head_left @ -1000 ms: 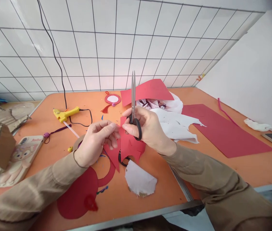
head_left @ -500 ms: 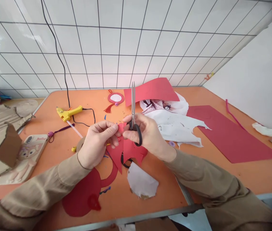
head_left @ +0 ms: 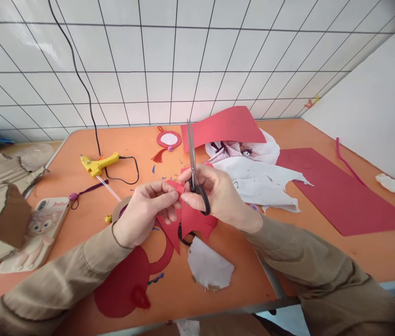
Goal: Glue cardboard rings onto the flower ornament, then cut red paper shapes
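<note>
My left hand (head_left: 150, 210) pinches a small piece of red paper (head_left: 175, 185) between thumb and forefinger. Close beside it, my right hand (head_left: 214, 193) is closed around black-handled scissors (head_left: 192, 156), their blades pointing up and away from me and nearly together. The right fingertips come up to the edge of the small red piece; whether they grip it too I cannot tell. Beneath both hands lie cut red paper scraps (head_left: 195, 221), partly covering another black handle loop (head_left: 184, 234). A torn white scrap (head_left: 210, 263) and a round red cutout (head_left: 123, 282) lie nearer to me.
A yellow glue gun (head_left: 99, 164) with a cord lies at the back left. Further left are a phone case (head_left: 38, 233) and torn cardboard (head_left: 6, 219). A tasselled round ornament (head_left: 168, 139), white cloth (head_left: 260, 182) and red sheets (head_left: 344, 196) lie at the back and right.
The scissors' blades have tilted slightly left, and the small red piece has turned in my fingers. Both hands stay close together; the whole view has shifted a little.
</note>
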A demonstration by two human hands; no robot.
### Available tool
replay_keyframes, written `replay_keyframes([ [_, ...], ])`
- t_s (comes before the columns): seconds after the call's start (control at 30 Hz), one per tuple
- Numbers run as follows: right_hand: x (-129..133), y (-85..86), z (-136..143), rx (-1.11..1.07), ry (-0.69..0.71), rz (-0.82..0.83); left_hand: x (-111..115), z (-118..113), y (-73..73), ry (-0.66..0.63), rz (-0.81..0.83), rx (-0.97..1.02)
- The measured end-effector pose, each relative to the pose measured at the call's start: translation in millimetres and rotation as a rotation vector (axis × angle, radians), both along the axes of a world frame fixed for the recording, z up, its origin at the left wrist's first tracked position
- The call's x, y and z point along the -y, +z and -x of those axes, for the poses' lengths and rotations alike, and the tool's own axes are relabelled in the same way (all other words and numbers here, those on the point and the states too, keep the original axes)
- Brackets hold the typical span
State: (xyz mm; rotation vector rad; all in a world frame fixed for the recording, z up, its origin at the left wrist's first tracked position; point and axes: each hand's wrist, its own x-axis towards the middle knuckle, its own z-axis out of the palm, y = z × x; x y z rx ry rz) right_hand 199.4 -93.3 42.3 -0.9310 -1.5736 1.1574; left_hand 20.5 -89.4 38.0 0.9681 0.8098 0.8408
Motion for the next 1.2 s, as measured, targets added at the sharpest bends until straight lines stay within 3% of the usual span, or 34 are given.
replay_keyframes([
  [0.2,-3,1.5,-4,-0.079,-0.033,0.053,1,0,-2.1,0.072,0.076,0.104],
  [0.5,4,-6.0,-9,0.020,0.280,0.051,-1,0,7.9,0.208,0.045,0.074],
  [0.63,7,-5.0,-1,-0.065,0.176,0.123,-2,0,4.8,0.179,0.035,0.053],
  [0.83,5,-6.8,3,-0.144,-0.027,0.107,-2,0,-1.2,0.085,0.068,0.033],
  [1.07,1,-4.6,1,-0.077,-0.028,0.136,-1,-2,-1.0,0.007,0.008,-0.128],
  [1.2,0,-1.9,1,-0.072,-0.028,0.165,0,-2,-3.2,-0.017,0.005,-0.103],
])
